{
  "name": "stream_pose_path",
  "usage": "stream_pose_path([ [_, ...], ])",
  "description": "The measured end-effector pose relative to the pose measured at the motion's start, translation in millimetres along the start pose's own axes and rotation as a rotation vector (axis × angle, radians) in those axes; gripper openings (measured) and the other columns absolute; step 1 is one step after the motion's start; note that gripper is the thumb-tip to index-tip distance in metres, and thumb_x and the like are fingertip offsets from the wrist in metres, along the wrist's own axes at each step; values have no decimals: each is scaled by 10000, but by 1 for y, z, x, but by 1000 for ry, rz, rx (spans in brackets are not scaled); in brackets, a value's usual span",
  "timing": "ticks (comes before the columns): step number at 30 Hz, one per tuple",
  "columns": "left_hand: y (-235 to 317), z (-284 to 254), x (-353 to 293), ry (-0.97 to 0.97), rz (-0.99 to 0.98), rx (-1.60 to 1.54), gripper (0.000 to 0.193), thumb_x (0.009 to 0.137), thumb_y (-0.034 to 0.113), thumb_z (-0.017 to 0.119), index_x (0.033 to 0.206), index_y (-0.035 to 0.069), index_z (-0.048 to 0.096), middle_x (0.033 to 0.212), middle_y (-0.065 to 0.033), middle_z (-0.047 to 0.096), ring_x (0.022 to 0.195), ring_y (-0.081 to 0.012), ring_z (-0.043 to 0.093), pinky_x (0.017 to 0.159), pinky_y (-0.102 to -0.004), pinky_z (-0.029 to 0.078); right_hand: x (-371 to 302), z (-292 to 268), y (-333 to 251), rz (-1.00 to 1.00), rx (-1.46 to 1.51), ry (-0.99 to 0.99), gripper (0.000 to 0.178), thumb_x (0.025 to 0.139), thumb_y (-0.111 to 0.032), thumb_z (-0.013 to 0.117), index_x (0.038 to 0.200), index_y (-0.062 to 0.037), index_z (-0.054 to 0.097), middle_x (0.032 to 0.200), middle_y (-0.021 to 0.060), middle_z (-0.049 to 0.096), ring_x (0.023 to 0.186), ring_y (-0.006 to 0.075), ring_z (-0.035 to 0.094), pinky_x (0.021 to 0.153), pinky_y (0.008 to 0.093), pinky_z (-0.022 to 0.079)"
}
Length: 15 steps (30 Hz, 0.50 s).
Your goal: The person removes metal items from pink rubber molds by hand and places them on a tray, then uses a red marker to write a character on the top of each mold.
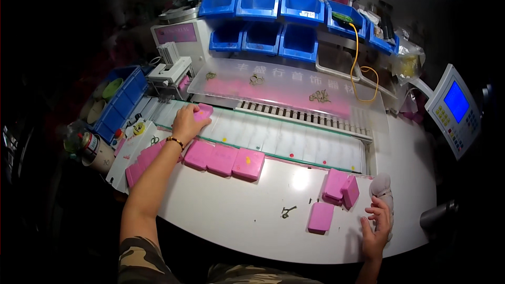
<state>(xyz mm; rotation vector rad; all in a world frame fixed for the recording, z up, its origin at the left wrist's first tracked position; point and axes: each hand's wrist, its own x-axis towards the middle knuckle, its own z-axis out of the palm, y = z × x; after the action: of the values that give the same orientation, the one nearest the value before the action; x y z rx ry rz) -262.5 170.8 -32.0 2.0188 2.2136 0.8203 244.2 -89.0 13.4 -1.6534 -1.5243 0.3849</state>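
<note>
My left hand [188, 123] reaches forward to the near edge of a long glass-fronted machine, its fingers closed round a pink block [203, 111] that looks like a rubber mould. Below it, several square pink blocks [221, 159] stand in a row along the machine's front. A fanned stack of pink blocks [144, 165] is partly hidden behind my left forearm. At the right, my right hand [376, 226] is raised with its fingers apart and holds nothing. Right beside it sits a grey cloth pouch [381, 184]. More pink blocks [321, 216] lie to its left, one leaning on another.
Small dark green wax-like pieces [288, 211] lie on the white table [226, 205]. Blue bins [258, 5] are stacked behind the machine, below them a clear cover [284, 81]. A control panel with a blue screen [456, 101] stands right; a blue crate [122, 102] left.
</note>
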Motion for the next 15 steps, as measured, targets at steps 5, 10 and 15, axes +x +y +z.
stream_pose_path([
  [5,10,-9,1,-24,-37,-28,551,761,420,783,1114,33,615,1145,-150,606,1106,-339,551,951,-415,459,1,10,-9,-40,13,-36,272,751,69,640,1007,-21,616,1288,169,564,1135,279,568,836,323,461],
  [10,51,-24,-33,290,285,73,472,797,261,766,1169,29,591,1275,-171,528,1202,-356,474,1017,-442,404,16,14,-16,-51,-96,-71,380,782,29,661,1148,-33,582,1322,182,525,1182,305,543,870,369,478],
  [15,127,-39,-104,43,573,-258,418,790,130,760,1160,25,595,1240,-171,567,1131,-359,544,974,-408,437,40,30,-3,-151,-161,-189,570,810,-77,718,1318,-11,468,1348,210,491,1238,380,488,1030,429,416],
])
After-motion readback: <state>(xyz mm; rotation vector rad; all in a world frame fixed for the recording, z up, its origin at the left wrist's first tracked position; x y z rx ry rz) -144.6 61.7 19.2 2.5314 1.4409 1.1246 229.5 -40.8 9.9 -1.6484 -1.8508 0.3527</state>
